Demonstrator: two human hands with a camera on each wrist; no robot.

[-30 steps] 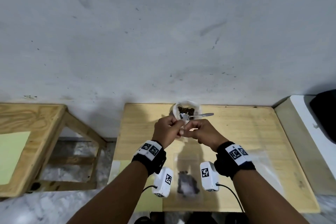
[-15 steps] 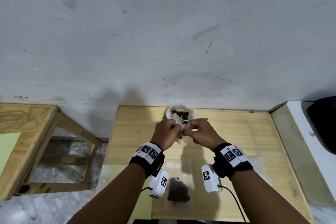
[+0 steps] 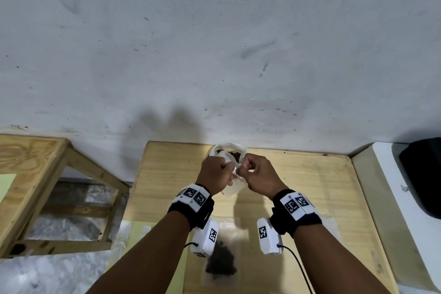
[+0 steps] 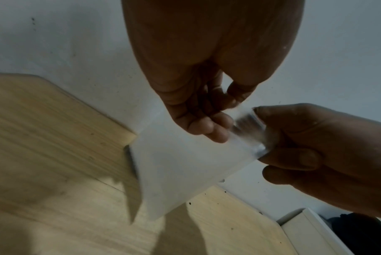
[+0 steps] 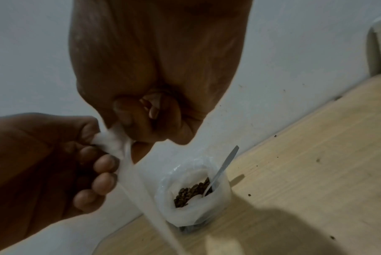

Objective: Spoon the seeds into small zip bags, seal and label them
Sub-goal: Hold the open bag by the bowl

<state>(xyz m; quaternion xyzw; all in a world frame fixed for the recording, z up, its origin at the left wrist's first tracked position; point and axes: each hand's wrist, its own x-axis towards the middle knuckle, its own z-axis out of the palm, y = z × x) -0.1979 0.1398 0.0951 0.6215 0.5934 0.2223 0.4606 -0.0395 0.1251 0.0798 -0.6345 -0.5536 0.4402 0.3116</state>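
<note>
A small clear zip bag [image 3: 235, 187] hangs above the wooden table [image 3: 310, 186], pinched at its top edge by both hands. My left hand [image 3: 223, 170] grips the bag's left part and my right hand [image 3: 247, 170] pinches its right part, fingers curled. The left wrist view shows the bag [image 4: 180, 169] empty and see-through. Just behind the hands stands a rolled-down plastic bag of brown seeds [image 5: 191, 191] with a metal spoon [image 5: 224, 165] leaning in it. A filled zip bag of dark seeds [image 3: 220, 261] lies flat near the front edge, between my forearms.
The table stands against a grey wall [image 3: 214, 55]. A wooden frame [image 3: 35, 174] is to the left, and a white ledge [image 3: 393, 186] with a black object [image 3: 422, 174] to the right. A yellow-green sheet [image 3: 138, 234] lies at the front left. Stray seeds [image 5: 249, 195] dot the tabletop.
The hands stay together in front of the seed bag while the view has shifted. The empty zip bag now hangs visibly below them, and the spoon is hidden behind the hands in the head view.
</note>
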